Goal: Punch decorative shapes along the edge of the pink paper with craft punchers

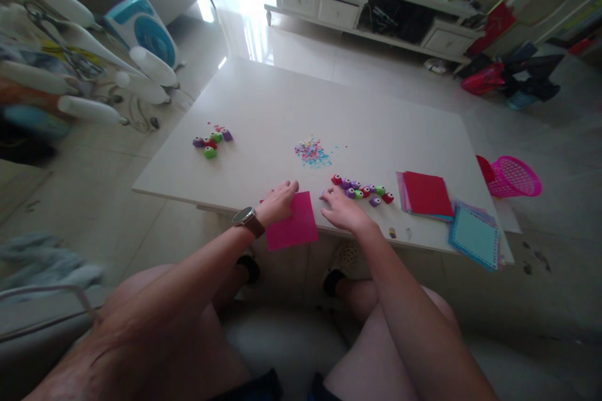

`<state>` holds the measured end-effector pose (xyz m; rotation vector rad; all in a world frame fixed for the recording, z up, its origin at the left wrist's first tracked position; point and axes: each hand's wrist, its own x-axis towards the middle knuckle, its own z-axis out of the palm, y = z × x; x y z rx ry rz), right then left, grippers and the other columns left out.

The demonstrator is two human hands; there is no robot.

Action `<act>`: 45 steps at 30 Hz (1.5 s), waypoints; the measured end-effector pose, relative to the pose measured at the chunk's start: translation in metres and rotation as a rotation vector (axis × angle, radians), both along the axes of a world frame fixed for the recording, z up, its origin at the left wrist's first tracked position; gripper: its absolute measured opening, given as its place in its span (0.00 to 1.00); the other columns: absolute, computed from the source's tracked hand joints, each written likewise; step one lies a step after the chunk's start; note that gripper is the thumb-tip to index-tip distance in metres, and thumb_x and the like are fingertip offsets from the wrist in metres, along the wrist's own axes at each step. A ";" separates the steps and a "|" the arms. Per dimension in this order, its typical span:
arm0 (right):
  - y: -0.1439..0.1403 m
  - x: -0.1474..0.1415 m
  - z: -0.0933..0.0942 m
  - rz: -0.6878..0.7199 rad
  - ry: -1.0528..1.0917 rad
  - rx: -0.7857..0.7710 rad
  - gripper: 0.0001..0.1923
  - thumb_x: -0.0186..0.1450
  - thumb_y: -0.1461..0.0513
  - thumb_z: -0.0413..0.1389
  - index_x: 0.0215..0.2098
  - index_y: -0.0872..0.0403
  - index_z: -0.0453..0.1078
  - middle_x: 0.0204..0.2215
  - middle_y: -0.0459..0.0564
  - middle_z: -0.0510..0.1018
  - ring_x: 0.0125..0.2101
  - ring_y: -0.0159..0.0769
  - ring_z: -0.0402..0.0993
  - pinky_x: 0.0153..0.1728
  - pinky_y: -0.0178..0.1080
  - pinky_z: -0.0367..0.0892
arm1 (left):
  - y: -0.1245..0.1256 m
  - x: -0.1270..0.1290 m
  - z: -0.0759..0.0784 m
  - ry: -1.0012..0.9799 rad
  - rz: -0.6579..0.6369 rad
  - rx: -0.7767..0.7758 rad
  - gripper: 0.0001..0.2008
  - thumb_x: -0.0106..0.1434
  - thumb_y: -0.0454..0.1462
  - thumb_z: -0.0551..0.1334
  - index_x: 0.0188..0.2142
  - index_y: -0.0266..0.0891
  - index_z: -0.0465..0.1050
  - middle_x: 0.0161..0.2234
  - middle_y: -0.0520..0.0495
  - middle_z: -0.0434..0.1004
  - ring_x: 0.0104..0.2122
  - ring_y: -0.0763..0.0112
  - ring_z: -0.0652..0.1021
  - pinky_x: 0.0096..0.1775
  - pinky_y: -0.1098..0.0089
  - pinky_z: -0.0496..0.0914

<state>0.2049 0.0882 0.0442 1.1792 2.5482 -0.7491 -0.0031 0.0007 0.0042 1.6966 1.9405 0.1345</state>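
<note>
While I sit at the white table (282,100), the far left of it holds a small cluster of punches (211,141), purple, green and red, lying well apart from my hands. Closer in, my left hand (281,200), a watch (245,217) on its wrist, rests flat with fingers loosely spread on the left edge of a pink paper square (294,225), which lies at the near rim and hangs a little over it. It presses rather than grips. In the middle of the table, beyond the sheet, sits a little heap of punched confetti (312,153) in pink, blue and white, so I judge that some punching is already done. My right hand (342,208) lies open, palm down, just beside the sheet's right corner, fingertips near the row of punches (362,190); it holds nothing. The pink sheet looks whole, not yet punched as far as I can tell. Further right lie a red paper stack (427,194) and a teal paper stack (475,237), seemingly unused, so plenty is left. A pink basket (513,177) stands off the table's right edge. I can read no brand, label or writing anywhere.
</note>
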 end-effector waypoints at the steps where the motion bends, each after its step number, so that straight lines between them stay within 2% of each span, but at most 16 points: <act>1: 0.001 0.000 -0.003 0.008 0.007 -0.003 0.21 0.73 0.61 0.57 0.63 0.53 0.76 0.71 0.63 0.67 0.64 0.53 0.75 0.66 0.48 0.68 | 0.000 0.000 0.001 -0.040 -0.006 0.008 0.30 0.58 0.30 0.68 0.59 0.41 0.65 0.59 0.36 0.74 0.57 0.48 0.77 0.52 0.54 0.71; 3: 0.002 0.001 -0.009 0.020 0.009 0.002 0.21 0.73 0.61 0.58 0.63 0.53 0.77 0.75 0.62 0.63 0.68 0.55 0.71 0.68 0.49 0.66 | -0.001 0.001 0.002 -0.087 -0.026 0.022 0.31 0.59 0.29 0.66 0.61 0.41 0.63 0.59 0.37 0.75 0.55 0.50 0.78 0.52 0.56 0.71; 5: 0.003 0.001 -0.014 0.038 0.008 0.007 0.21 0.73 0.61 0.58 0.62 0.54 0.77 0.75 0.63 0.62 0.69 0.55 0.70 0.69 0.49 0.66 | -0.002 0.002 0.003 -0.081 -0.069 0.041 0.27 0.61 0.29 0.64 0.59 0.41 0.65 0.59 0.37 0.75 0.54 0.51 0.78 0.51 0.56 0.71; 8: 0.004 0.002 -0.017 0.083 0.030 0.004 0.19 0.73 0.62 0.57 0.60 0.55 0.78 0.73 0.64 0.66 0.68 0.53 0.71 0.70 0.48 0.65 | -0.002 0.005 0.002 -0.040 -0.148 0.077 0.22 0.61 0.28 0.63 0.55 0.40 0.69 0.57 0.37 0.75 0.55 0.51 0.77 0.52 0.55 0.71; 12: 0.004 0.002 -0.017 0.111 0.060 0.018 0.17 0.73 0.63 0.57 0.58 0.55 0.79 0.70 0.63 0.70 0.66 0.50 0.72 0.70 0.46 0.65 | -0.002 0.006 -0.003 -0.026 -0.195 0.115 0.22 0.60 0.28 0.64 0.54 0.40 0.72 0.57 0.38 0.75 0.58 0.49 0.74 0.55 0.54 0.71; 17: 0.004 0.003 -0.011 0.097 0.046 0.000 0.18 0.74 0.63 0.56 0.60 0.55 0.78 0.70 0.62 0.71 0.65 0.50 0.74 0.68 0.46 0.66 | -0.001 0.005 -0.010 -0.044 -0.207 0.149 0.23 0.61 0.29 0.64 0.56 0.41 0.72 0.58 0.39 0.76 0.59 0.49 0.74 0.54 0.54 0.70; 24: 0.004 0.003 -0.012 0.110 0.088 -0.003 0.16 0.74 0.63 0.57 0.58 0.55 0.77 0.67 0.62 0.73 0.63 0.48 0.74 0.67 0.44 0.66 | -0.003 0.008 -0.005 -0.036 -0.238 0.154 0.24 0.61 0.25 0.60 0.56 0.39 0.72 0.57 0.38 0.77 0.58 0.50 0.74 0.52 0.54 0.71; 32: 0.003 0.000 -0.010 0.105 0.150 -0.024 0.16 0.74 0.65 0.57 0.58 0.56 0.76 0.60 0.61 0.78 0.60 0.45 0.75 0.65 0.44 0.67 | -0.001 0.008 -0.009 -0.060 -0.222 0.158 0.23 0.60 0.26 0.60 0.55 0.40 0.72 0.56 0.38 0.77 0.57 0.51 0.74 0.51 0.55 0.72; 42: 0.006 -0.003 -0.005 0.082 0.160 0.017 0.11 0.73 0.68 0.57 0.49 0.54 0.79 0.51 0.58 0.84 0.51 0.43 0.80 0.57 0.41 0.71 | -0.002 0.008 -0.004 -0.074 -0.237 0.170 0.22 0.60 0.24 0.60 0.53 0.39 0.73 0.54 0.39 0.77 0.54 0.54 0.76 0.53 0.59 0.73; 45: 0.006 -0.001 -0.006 0.048 0.143 0.052 0.13 0.72 0.68 0.58 0.52 0.53 0.79 0.50 0.57 0.84 0.49 0.43 0.81 0.54 0.41 0.72 | -0.001 0.007 -0.004 -0.113 -0.240 0.177 0.22 0.60 0.22 0.56 0.51 0.39 0.73 0.52 0.40 0.79 0.52 0.58 0.79 0.54 0.62 0.73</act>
